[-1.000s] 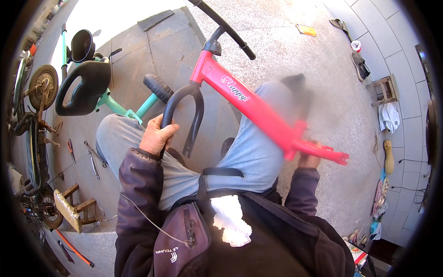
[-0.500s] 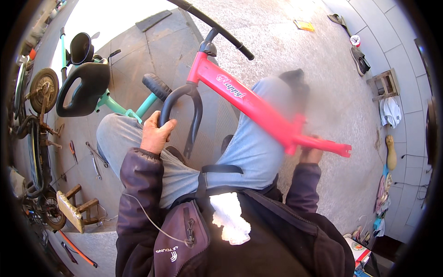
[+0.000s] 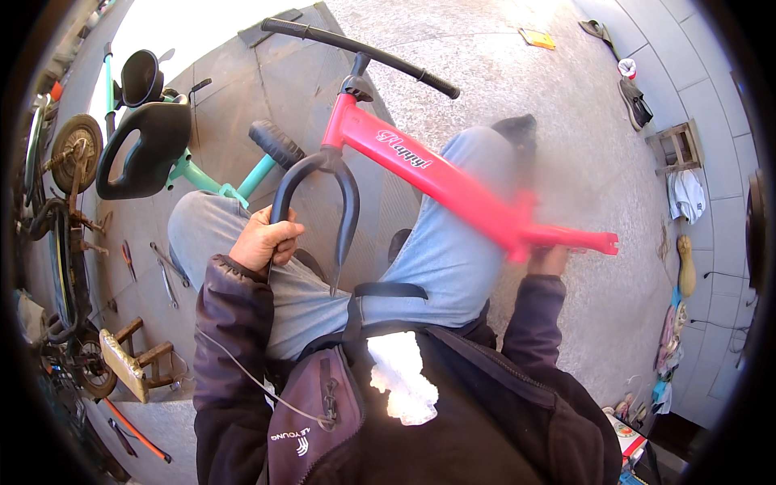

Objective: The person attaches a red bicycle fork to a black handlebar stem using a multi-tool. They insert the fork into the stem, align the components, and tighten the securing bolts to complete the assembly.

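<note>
A red bike frame [image 3: 436,174] with a black fork [image 3: 323,194] and black handlebar [image 3: 360,56] lies slanted across the seated person's lap, over both jeans-clad knees. The left hand [image 3: 265,240] is closed around the lower end of the left fork blade; the right hand [image 3: 550,260] grips the rear end of the frame from below, its fingers mostly hidden behind the tube. Just beyond the left knee stands a teal bike [image 3: 214,179] with a black seat [image 3: 144,149], its handlebar grip close to the fork. Pliers and other hand tools [image 3: 166,271] lie on the concrete floor [image 3: 501,73] to the left, near a small wooden stool [image 3: 133,360] and old wheels [image 3: 74,149]. To the right rises a tiled wall [image 3: 695,65], with shoes [image 3: 634,97] and cloths along its foot.
</note>
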Action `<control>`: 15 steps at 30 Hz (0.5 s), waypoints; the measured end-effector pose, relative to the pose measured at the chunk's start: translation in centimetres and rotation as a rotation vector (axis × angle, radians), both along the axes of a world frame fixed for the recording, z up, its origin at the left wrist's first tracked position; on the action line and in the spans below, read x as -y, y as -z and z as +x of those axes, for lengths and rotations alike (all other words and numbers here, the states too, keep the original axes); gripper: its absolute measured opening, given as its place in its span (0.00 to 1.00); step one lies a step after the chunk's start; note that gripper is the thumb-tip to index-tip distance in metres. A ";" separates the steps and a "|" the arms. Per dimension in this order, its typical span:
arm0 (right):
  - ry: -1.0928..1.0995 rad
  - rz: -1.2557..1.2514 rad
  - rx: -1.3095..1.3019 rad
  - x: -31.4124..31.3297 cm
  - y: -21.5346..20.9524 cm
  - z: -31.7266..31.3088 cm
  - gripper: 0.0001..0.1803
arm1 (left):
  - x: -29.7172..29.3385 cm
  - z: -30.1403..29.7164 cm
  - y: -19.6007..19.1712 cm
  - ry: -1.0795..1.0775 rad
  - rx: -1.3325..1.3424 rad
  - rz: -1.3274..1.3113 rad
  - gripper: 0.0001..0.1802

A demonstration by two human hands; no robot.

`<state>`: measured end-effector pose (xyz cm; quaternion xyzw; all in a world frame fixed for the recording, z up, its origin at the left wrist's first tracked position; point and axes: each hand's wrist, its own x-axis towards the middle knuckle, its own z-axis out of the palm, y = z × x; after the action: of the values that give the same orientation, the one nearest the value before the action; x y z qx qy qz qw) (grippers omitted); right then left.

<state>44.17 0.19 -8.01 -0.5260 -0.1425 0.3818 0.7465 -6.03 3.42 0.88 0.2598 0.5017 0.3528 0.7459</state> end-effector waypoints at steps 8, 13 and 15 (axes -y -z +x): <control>-0.097 0.017 -0.021 -0.2 2.1 1.0 0.19 | 1.1 -0.1 -0.6 0.017 0.237 -0.090 0.08; -0.123 0.019 0.005 -0.2 2.1 1.7 0.19 | 1.6 0.0 -0.3 0.005 0.259 -0.111 0.08; -0.112 0.030 -0.007 -0.2 1.6 1.1 0.20 | 1.6 0.1 -0.4 0.007 0.267 -0.097 0.08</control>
<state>45.30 0.43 -9.63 -0.5047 -0.1746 0.4227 0.7322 -5.96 1.81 1.27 0.1756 0.4135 0.3569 0.8190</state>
